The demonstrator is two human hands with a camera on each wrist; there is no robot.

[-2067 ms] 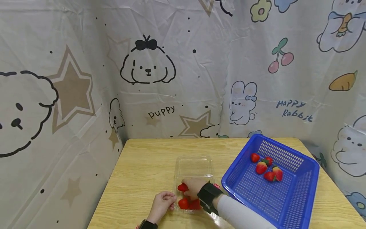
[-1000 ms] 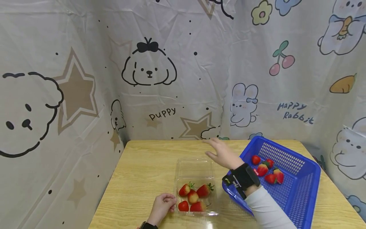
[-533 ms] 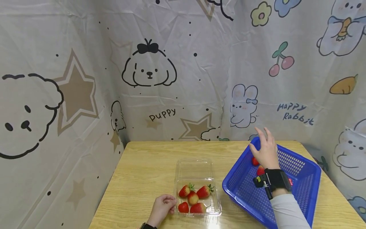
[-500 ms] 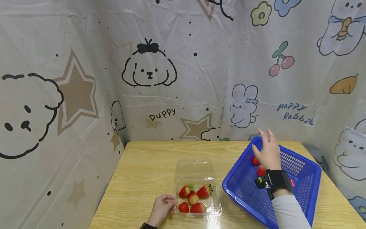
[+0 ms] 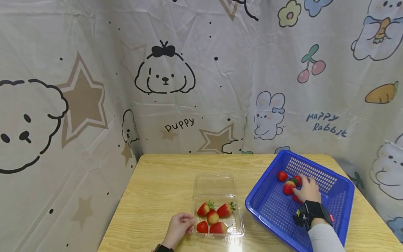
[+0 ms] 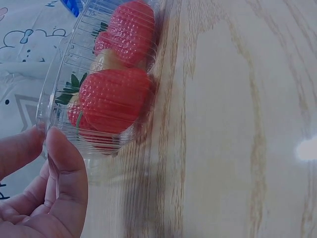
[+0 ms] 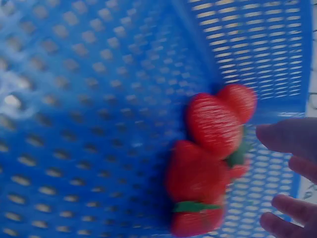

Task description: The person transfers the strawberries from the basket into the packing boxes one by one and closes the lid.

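Note:
My left hand [image 5: 177, 225] pinches the left rim of a clear plastic clamshell box [image 5: 238, 224] between thumb and forefinger; the left wrist view shows the grip on the rim [image 6: 48, 106]. Several strawberries lie in the box, among them a red one [image 5: 202, 227] near my left fingers. Over in the blue plastic basket [image 5: 267, 210], my right hand [image 5: 309, 193] reaches down with fingers apart, holding nothing. Below it are several strawberries, one of them red and pale [image 5: 289, 188], clustered on the basket floor. The right hand partly covers some of these in the head view.
The box's lid [image 5: 214, 183] lies folded back towards the far side of the wooden table [image 5: 154, 189]. The basket's raised walls stand around the right hand. A printed curtain [image 5: 201, 91] hangs behind the table and along its sides.
My right hand has left the clamshell box, where a strawberry now lies released, swung right over the basket and lowered towards the strawberries there. The left hand has kept its place at the box's rim.

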